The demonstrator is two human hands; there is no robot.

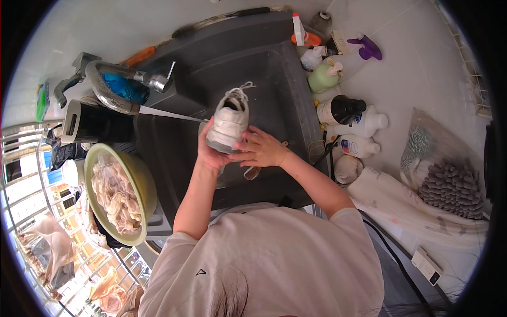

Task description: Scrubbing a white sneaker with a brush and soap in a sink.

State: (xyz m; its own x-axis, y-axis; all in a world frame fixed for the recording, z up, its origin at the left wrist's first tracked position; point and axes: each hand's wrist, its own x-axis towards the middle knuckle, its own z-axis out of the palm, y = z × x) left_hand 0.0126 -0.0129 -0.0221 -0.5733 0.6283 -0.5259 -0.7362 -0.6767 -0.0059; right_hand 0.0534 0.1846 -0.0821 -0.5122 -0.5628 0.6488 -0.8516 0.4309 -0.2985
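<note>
A white lace-up shoe (229,123) is held over a dark grey sink basin (273,79), its heel towards me and its laces pointing away. My left hand (210,148) grips the shoe from the left side and below. On the right, my right hand (263,148) has its fingers against the heel and the grey sole. Water streams from the curved metal faucet (113,99) towards the shoe's left side. Beneath my right hand, a brush (252,172) with a brown part lies partly hidden in the basin.
Left of the sink stands a green basin (149,190) with crumpled cloth, near a black container (103,123). Along the right edge are a green pump bottle (323,77), a black-capped bottle (336,111) and several white bottles. A purple spray head (368,47) lies farther back.
</note>
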